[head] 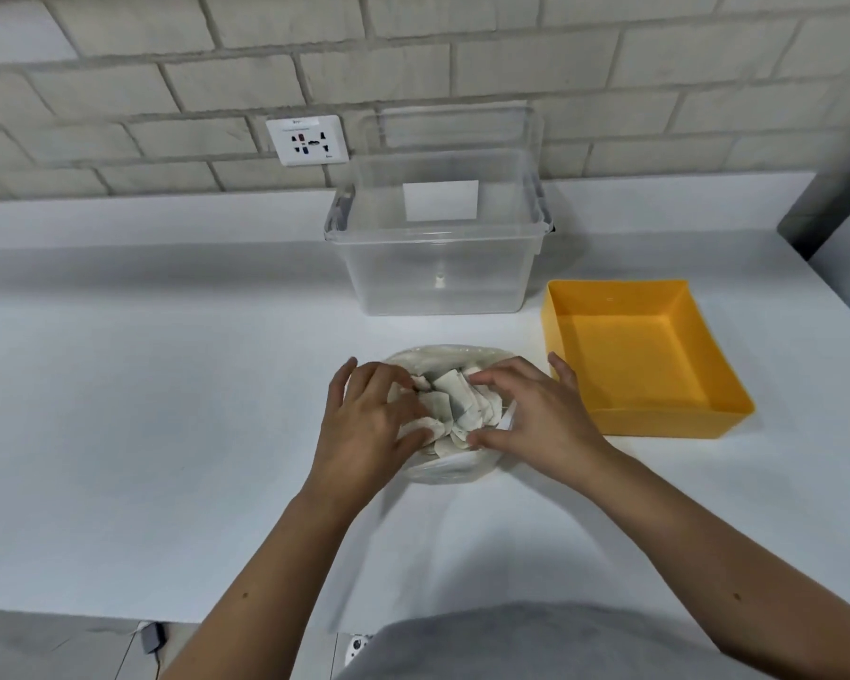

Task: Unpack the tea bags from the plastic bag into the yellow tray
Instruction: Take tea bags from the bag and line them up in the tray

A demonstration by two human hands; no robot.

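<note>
Tea bags sit in a loose heap inside the plastic bag, centre of the desk, near side. The bag's mouth is spread wide and low, so the heap is exposed from above. Left hand is on the left side of the heap, fingers and thumb curled in around the tea bags. Right hand mirrors it on the right side, thumb and forefinger clamping that edge of the heap, little finger sticking out toward the tray. Probably a two-handed scoop to grab many at once, not one by one. How much bag film is caught in either grip I can't tell.

Yellow tray is just right of the bag, nothing in it, close enough for a short carry; no unpacking done yet. Clear bin stands far centre, behind the bag. Wall socket is on the brick wall, far left of the bin.
</note>
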